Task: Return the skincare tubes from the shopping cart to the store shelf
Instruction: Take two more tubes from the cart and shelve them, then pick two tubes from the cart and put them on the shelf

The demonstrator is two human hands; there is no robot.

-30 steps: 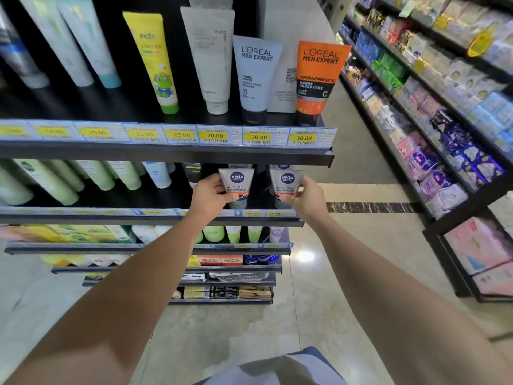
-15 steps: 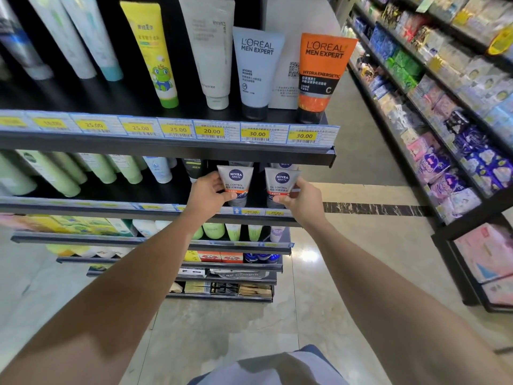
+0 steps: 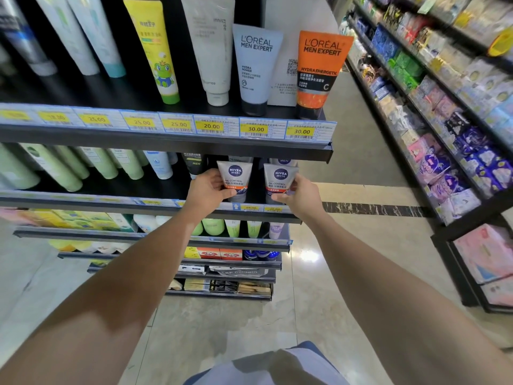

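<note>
Left hand (image 3: 207, 190) and right hand (image 3: 299, 196) each grip a Nivea tube (image 3: 234, 176).

Yellow price tags (image 3: 256, 129) along shelf edge; packaged goods (image 3: 455, 151) fill aisle rack, right.

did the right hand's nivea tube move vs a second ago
No clear move: the right hand holds its Nivea tube above the same price tag on the shelf edge.

a black store shelf (image 3: 166, 140) with yellow price tags (image 3: 255, 129) carries upright tubes: two l'oréal tubes (image 3: 256, 68) at right above, two nivea tubes (image 3: 234, 179) at right on the tier below.
</note>
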